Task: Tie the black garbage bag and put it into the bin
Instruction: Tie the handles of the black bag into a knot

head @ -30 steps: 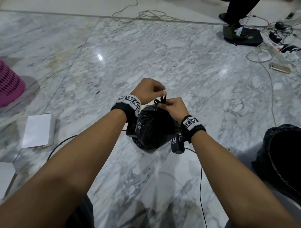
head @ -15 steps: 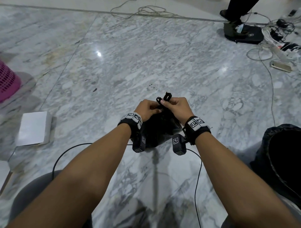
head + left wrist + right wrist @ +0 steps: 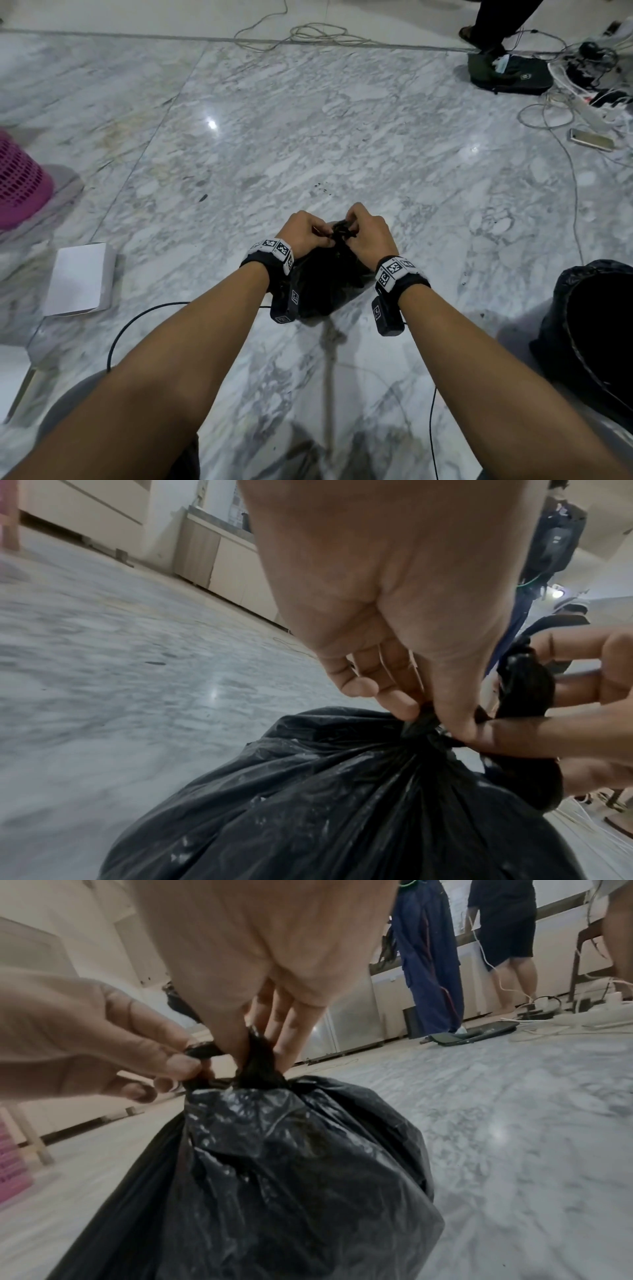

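Observation:
A full black garbage bag sits on the marble floor between my wrists, also seen close up as the garbage bag and garbage bag. My left hand pinches one twisted end of its gathered neck. My right hand pinches the other twisted end right beside it, over the top of the bag. The bin, lined with a black bag, stands open at the right edge.
A pink basket stands at far left and a white box lies left of my arm. Cables, a phone and a dark pouch clutter the far right floor, where a person's leg stands.
The bag has come down from the air onto the floor, closer to me. Both hands have stayed on its twisted ends and drawn together over the neck.

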